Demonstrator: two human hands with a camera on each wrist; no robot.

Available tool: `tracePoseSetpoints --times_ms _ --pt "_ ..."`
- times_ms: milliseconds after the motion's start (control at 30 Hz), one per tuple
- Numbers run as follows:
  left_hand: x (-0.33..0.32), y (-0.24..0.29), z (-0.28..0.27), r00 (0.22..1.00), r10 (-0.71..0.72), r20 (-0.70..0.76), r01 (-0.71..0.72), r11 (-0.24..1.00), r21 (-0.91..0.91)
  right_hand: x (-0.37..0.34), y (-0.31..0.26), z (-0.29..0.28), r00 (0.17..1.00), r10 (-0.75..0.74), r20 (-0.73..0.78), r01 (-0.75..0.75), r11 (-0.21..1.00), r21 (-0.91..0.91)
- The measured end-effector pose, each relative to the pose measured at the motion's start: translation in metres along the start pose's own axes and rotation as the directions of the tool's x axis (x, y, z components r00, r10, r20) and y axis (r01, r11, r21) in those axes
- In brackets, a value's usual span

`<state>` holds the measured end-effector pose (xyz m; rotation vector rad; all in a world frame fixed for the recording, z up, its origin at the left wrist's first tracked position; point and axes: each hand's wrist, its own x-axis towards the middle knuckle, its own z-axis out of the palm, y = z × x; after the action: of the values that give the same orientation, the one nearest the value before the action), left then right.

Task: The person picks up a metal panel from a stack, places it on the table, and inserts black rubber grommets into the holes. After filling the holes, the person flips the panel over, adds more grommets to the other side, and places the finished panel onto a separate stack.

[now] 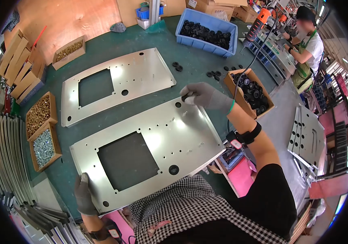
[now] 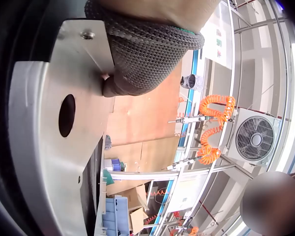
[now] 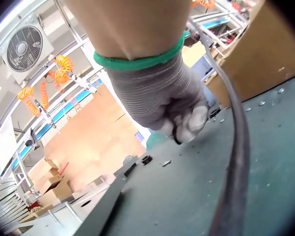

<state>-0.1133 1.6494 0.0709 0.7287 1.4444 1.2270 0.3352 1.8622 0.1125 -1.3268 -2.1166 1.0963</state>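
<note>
A silver metal panel (image 1: 194, 136) with a large square cutout lies near the body, tilted across the bench. My gloved left hand (image 1: 86, 196) grips its left edge, thumb on the top face; in the left wrist view the thumb of that hand (image 2: 142, 59) touches the panel (image 2: 51, 167) near a bent corner. Over the panel's far right corner, beside a round hole, my right hand (image 1: 208, 97) pinches a small black ring (image 1: 185, 97). The right wrist view shows that hand (image 3: 160, 98) with curled fingers, the ring mostly hidden between them.
A second panel (image 1: 141, 69) lies behind. Loose black rings (image 1: 176, 64) are on the green bench (image 1: 141, 36). A blue bin (image 1: 206, 46) and a cardboard box (image 1: 269, 106) hold more. Screw boxes (image 1: 55, 136) stand left. A cable (image 3: 236, 147) hangs by the right hand. Another person (image 1: 314, 49) works at right.
</note>
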Motion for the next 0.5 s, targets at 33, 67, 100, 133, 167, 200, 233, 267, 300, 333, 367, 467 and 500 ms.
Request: tracePoseSetpoints --times_ms 33,67,100,133,167,200,233,267,300,333,367,467,500 --pt "0.000 0.001 0.000 1.000 0.000 0.004 0.000 1.000 -0.001 0.003 -0.005 0.008 0.998 0.051 0.029 -0.051 0.999 -0.005" --pt "0.000 0.001 0.000 1.000 -0.005 0.002 0.005 1.000 0.015 0.006 -0.011 0.015 0.993 0.101 0.057 -0.100 0.995 -0.011" --pt "0.000 0.002 0.000 1.000 -0.009 -0.002 0.009 1.000 0.030 0.008 -0.014 0.018 0.985 0.149 0.085 -0.148 0.989 -0.019" --pt "0.000 0.003 0.001 1.000 -0.012 -0.006 0.012 0.999 0.042 0.009 -0.014 0.018 0.985 0.146 0.096 -0.142 0.989 -0.045" --pt "0.000 0.004 0.003 1.000 -0.012 -0.008 0.012 0.999 0.040 0.011 -0.012 0.019 0.984 0.143 0.108 -0.136 0.988 -0.072" --pt "-0.001 0.006 0.005 1.000 -0.014 -0.010 0.015 0.999 0.038 0.013 -0.010 0.019 0.982 0.143 0.121 -0.131 0.986 -0.099" --pt "-0.002 0.007 0.006 1.000 -0.018 -0.012 0.018 0.999 0.035 0.016 -0.005 0.020 0.992 0.065 0.106 -0.045 0.981 -0.187" --pt "-0.002 0.006 0.006 1.000 -0.015 -0.016 0.016 0.999 0.041 0.018 0.003 0.021 0.995 -0.013 0.098 0.039 0.961 -0.273" --pt "-0.002 0.006 0.005 1.000 -0.011 -0.018 0.012 0.999 0.050 0.018 0.006 0.022 0.991 -0.091 0.094 0.119 0.927 -0.356" --pt "-0.002 0.005 0.005 1.000 -0.007 -0.018 0.008 0.998 0.059 0.018 0.007 0.023 0.989 -0.086 0.119 0.129 0.897 -0.423" --pt "-0.002 0.004 0.004 1.000 -0.017 -0.024 0.018 0.998 0.058 0.018 0.006 0.025 0.987 -0.079 0.142 0.139 0.861 -0.489" --pt "0.001 0.002 0.005 0.998 -0.035 -0.057 0.038 0.998 0.051 0.023 -0.018 0.024 0.966 0.119 0.227 0.054 0.771 -0.635" --pt "0.001 0.002 0.006 0.996 -0.040 -0.078 0.043 0.998 0.045 0.025 -0.028 0.024 0.944 0.215 0.252 0.012 0.738 -0.675"
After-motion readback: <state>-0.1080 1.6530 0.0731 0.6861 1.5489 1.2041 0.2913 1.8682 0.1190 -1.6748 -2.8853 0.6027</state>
